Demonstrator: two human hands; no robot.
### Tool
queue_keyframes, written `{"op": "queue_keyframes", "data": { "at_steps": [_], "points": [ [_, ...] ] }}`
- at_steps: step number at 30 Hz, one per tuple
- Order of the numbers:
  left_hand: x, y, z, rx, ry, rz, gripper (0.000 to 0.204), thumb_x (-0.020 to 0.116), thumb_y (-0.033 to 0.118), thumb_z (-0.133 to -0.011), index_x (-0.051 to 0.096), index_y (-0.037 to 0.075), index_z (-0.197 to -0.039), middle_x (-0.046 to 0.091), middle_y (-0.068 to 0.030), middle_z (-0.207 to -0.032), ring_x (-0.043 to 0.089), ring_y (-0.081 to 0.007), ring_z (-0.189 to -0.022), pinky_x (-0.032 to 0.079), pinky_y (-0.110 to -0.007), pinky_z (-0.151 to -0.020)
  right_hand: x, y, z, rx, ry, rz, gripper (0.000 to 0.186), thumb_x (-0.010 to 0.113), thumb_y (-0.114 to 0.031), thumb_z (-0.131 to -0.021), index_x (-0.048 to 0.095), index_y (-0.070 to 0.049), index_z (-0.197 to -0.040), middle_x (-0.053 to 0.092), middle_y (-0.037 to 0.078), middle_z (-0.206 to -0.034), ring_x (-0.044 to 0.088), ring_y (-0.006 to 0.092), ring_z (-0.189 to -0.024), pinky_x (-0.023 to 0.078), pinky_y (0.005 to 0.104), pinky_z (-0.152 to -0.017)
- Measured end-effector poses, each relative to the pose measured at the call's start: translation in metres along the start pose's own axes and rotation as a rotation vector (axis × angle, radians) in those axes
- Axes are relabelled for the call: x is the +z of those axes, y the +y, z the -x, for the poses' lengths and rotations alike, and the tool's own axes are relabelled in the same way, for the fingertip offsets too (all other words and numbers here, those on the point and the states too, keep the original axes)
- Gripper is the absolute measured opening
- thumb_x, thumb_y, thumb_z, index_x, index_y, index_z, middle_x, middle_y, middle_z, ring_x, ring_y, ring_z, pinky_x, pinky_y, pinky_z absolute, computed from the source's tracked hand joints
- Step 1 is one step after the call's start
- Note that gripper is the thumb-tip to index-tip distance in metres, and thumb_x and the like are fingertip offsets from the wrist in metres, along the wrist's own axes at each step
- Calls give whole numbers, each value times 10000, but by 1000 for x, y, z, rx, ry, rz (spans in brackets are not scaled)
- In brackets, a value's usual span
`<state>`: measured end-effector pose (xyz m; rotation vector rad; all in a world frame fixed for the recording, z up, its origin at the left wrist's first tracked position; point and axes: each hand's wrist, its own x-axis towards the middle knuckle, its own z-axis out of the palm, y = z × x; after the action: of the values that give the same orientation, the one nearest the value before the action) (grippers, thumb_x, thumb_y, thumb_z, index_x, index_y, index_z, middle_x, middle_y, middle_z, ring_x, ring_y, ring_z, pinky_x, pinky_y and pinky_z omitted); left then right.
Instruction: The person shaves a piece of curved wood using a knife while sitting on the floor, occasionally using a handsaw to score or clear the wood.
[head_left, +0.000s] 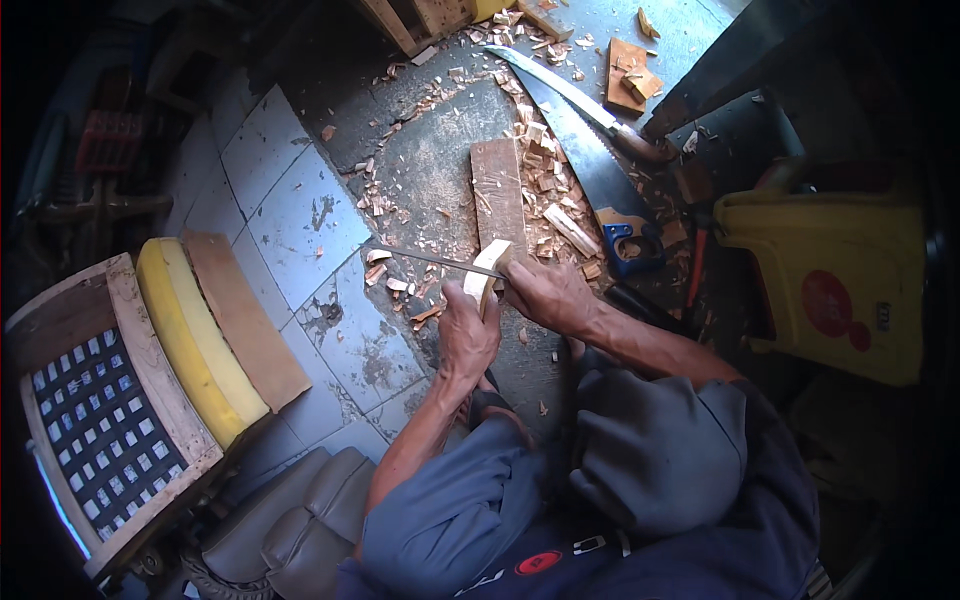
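Observation:
My left hand [469, 328] is closed around the lower end of a small, curved block of pale wood [482, 276], held up in front of my knees. In my right hand [552, 297] is the near end of a slim, dark metal file [432, 259]. The file lies across the upper part of the block and points out to the left. Its handle is hidden in my fingers. Just beyond the block, a flat brown board [497, 185] lies on the floor.
Wood chips [540, 165] litter the floor. To the right lie a handsaw [632, 248] with a blue handle, a curved pruning saw [565, 90] and a yellow plastic container [830, 280]. On the left stand a webbed wooden frame [120, 300], yellow foam [185, 345] and a brown panel [245, 320].

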<state>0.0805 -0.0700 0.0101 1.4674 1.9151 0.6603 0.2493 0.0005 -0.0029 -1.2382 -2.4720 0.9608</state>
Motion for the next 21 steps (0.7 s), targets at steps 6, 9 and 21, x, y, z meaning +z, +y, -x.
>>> {"op": "queue_keyframes", "data": {
  "at_steps": [6,9,21],
  "points": [
    [5,-3,3,-65,-68,16,396,649,172,-947,351,-15,-1130,635,-318,-830,692,-483,-750,524,-535,-609,-1,4,3,-246,282,-134,209,621,-189,-933,547,-42,-1062,636,184,-726,660,413,-633,516,501,-542],
    [1,-2,1,24,4,48,396,654,162,-939,351,-6,-1131,627,-302,-783,671,-503,-711,515,-543,-600,19,42,-8,173,-27,75,201,637,-171,-913,572,-50,-1060,632,178,-737,645,413,-621,508,505,-532],
    [-1,1,1,-13,-54,30,394,660,148,-938,349,-20,-1113,624,-307,-779,680,-488,-716,527,-534,-602,4,20,4,7,18,-23,222,644,-218,-935,521,-42,-988,655,205,-829,672,429,-688,528,525,-581]
  ]
}}
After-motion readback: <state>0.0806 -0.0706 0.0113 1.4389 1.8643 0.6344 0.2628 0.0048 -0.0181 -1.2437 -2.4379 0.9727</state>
